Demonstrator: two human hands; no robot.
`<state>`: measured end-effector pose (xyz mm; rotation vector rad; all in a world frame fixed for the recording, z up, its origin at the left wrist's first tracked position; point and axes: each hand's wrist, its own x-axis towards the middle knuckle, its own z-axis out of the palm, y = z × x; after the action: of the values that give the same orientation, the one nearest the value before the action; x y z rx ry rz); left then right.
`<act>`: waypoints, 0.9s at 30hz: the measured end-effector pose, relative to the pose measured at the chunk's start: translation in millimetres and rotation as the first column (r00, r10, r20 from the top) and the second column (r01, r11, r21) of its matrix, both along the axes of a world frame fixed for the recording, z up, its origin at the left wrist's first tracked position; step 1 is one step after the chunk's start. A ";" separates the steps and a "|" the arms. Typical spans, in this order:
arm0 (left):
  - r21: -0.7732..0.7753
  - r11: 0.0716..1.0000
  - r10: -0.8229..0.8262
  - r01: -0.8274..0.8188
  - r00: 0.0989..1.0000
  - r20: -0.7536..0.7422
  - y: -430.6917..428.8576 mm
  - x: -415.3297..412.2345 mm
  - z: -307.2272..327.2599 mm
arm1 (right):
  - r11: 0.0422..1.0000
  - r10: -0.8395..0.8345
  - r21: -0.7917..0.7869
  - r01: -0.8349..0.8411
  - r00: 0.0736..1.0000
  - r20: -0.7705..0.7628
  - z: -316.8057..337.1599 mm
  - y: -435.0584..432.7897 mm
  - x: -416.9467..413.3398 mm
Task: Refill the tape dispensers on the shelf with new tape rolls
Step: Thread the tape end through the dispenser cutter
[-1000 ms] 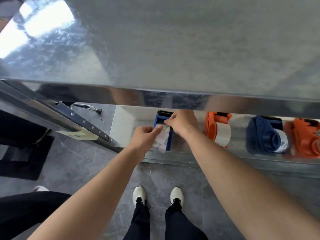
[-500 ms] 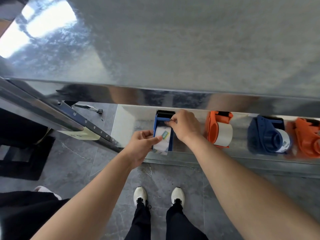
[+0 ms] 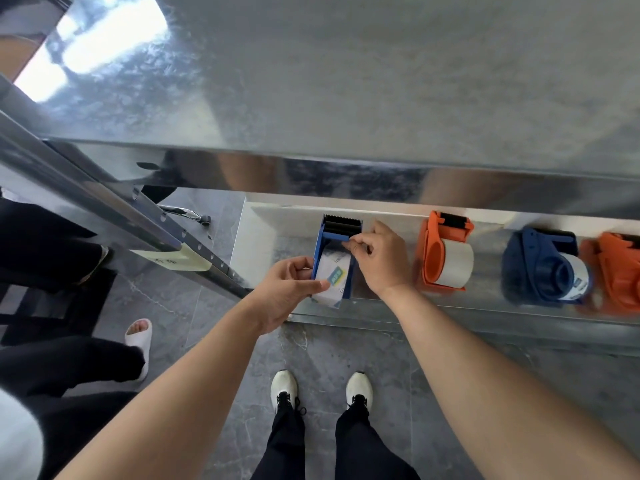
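A blue tape dispenser (image 3: 341, 226) lies on the lower metal shelf (image 3: 450, 317) with a white tape roll (image 3: 334, 277) bearing a blue and yellow label seated in it. My left hand (image 3: 287, 289) grips the dispenser and roll from the left, thumb across the roll's near side. My right hand (image 3: 377, 258) pinches the tape's end just below the dispenser's black roller and toothed blade. To the right stand an orange dispenser (image 3: 443, 251) with a white roll, a dark blue dispenser (image 3: 543, 268) with a roll, and another orange dispenser (image 3: 620, 271) at the frame's edge.
A wide metal upper shelf (image 3: 346, 81) overhangs the lower one and hides its back. A slanted metal upright (image 3: 104, 209) with holes runs at the left. Another person's leg and white slipper (image 3: 138, 337) stand at left on the grey tiled floor.
My right hand has moved off the dispenser's top and now pinches the tape end below the blade. The left hand has slid slightly down along the roll. The other person's slipper has come into view.
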<state>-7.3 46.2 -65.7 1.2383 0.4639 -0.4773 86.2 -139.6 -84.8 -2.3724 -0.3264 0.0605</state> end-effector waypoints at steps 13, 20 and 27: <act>0.107 0.994 0.018 -0.025 0.997 0.069 5.0 -5.8 -3.0 | 0.914 0.384 -0.174 -0.367 0.920 0.077 14.4 -10.9 18.8; 0.058 0.998 -0.012 0.007 0.997 0.080 12.2 -12.4 -6.9 | 0.985 0.168 0.014 -0.171 0.981 0.098 4.9 -7.2 -1.0; 0.091 0.996 -0.007 0.002 0.999 0.053 10.9 -12.4 -7.2 | 0.994 0.105 -0.015 -0.108 0.987 -0.123 17.7 -1.4 -2.9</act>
<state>-19.7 57.1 -72.9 1.3365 0.4414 -0.4299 83.2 -141.0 -67.2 -2.3582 -0.3951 0.2601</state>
